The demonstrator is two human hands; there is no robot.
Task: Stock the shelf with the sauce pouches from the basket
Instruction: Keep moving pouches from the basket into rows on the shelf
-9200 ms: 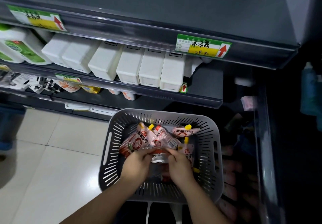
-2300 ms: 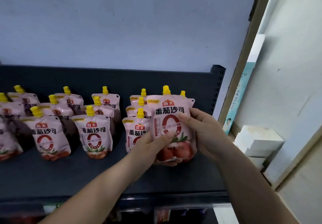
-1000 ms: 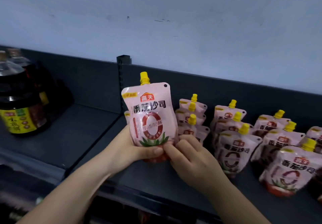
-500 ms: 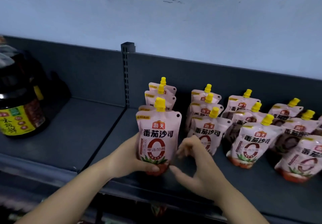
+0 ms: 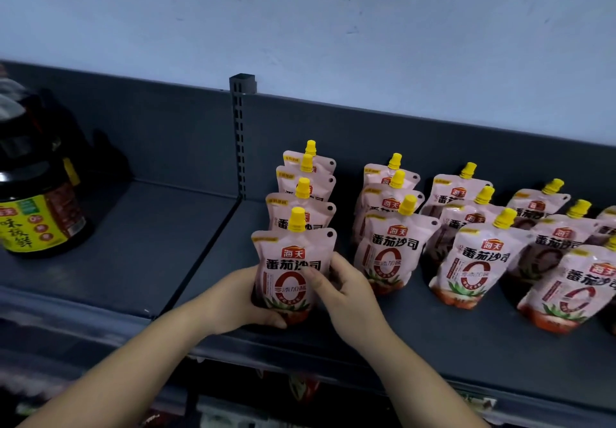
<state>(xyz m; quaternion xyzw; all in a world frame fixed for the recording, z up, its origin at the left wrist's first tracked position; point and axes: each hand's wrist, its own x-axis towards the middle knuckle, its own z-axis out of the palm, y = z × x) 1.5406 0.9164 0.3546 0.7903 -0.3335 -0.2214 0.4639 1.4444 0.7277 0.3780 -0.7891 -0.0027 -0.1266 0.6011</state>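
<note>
A pink sauce pouch (image 5: 293, 261) with a yellow cap stands upright at the front of the leftmost row on the dark grey shelf (image 5: 433, 344). My left hand (image 5: 230, 297) wraps its left side and base. My right hand (image 5: 343, 287) holds its right edge, thumb across the front. Three more pouches stand in line behind it (image 5: 301, 204). Further rows of the same pouches (image 5: 473, 261) fill the shelf to the right. The basket is out of view.
A slotted upright post (image 5: 240, 134) divides the shelf bays just left of the pouch row. A large dark soy sauce bottle (image 5: 36, 201) stands at the far left of the neighbouring bay. A lower shelf with goods shows dimly below.
The pouch has gone from raised in both hands to standing on the shelf at the front of the leftmost row. My right hand has come up against its right edge.
</note>
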